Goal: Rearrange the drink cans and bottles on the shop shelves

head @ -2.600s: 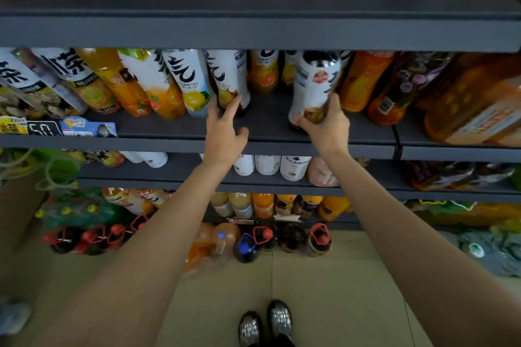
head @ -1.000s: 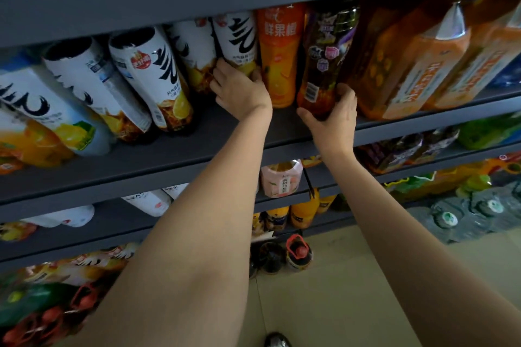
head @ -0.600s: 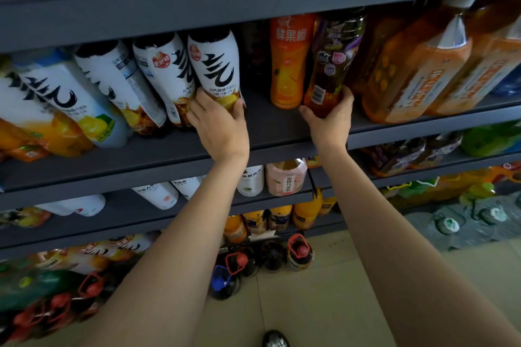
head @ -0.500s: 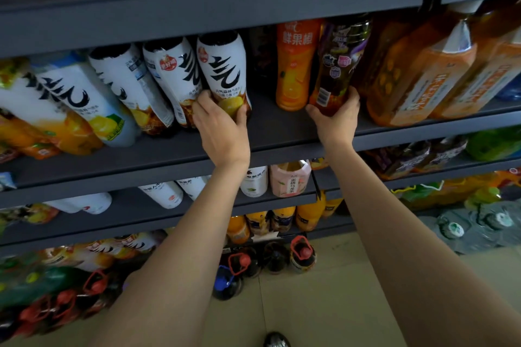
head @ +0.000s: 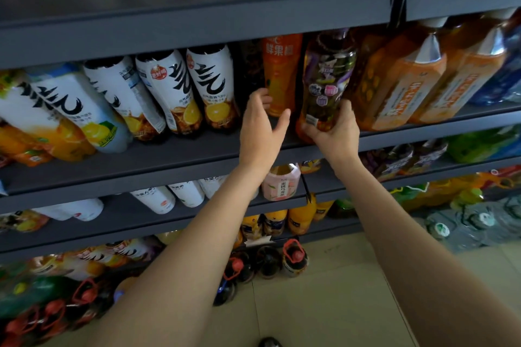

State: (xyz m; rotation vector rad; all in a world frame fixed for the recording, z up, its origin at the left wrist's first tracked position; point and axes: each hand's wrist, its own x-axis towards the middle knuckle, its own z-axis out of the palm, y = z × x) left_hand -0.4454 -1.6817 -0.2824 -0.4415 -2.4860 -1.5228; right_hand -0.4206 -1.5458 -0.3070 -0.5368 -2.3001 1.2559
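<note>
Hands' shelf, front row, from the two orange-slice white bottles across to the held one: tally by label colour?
White bottles: 2
Orange bottle: 1
Purple bottle, in the right grip: 1
Total: 4

The left hand (head: 260, 124) hides its own fingertips behind the orange bottle (head: 280, 73). A dark bottle (head: 251, 70) beside it stands in shadow, its label unreadable. The right hand (head: 335, 132) covers the purple-labelled bottle's (head: 327, 79) base.

White-labelled bottles (head: 208, 87) stand left of the orange bottle (head: 280, 73).
</note>
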